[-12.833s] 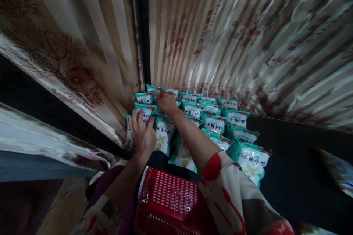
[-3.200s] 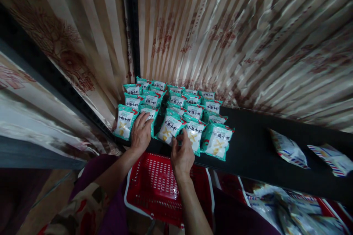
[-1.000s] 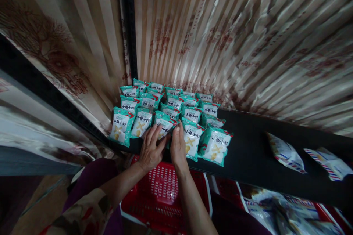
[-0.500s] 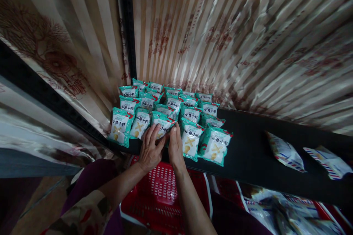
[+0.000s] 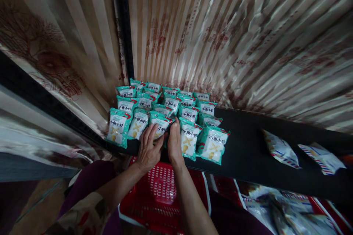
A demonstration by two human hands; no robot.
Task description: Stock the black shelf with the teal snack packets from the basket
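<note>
Several teal-and-white snack bags stand in close rows on a black shelf. At the front of the middle row, one snack bag (image 5: pixel 160 120) is held between my two hands. My left hand (image 5: pixel 149 148) has its fingers on the bag's lower front, with the thumb toward its right side. My right hand (image 5: pixel 174 141) is upright along the bag's right edge, fingers straight and close together; its fingertips are partly hidden. Just right of that hand stands another snack bag (image 5: pixel 189 138). A further snack bag (image 5: pixel 139 123) is close to my left fingers.
Below the shelf (image 5: pixel 242 147) sits a red plastic basket (image 5: pixel 162 183) with a white rim. Two white striped packets (image 5: pixel 280 148) lie farther right, with more packets (image 5: pixel 286 209) in a red container underneath. A patterned curtain (image 5: pixel 171 36) hangs behind; a dark post (image 5: pixel 123 25) rises at the left corner.
The view has shifted slightly, so everything sits a little farther left. Both hands stay at the same front bag, with the left fingers slightly lower on it.
</note>
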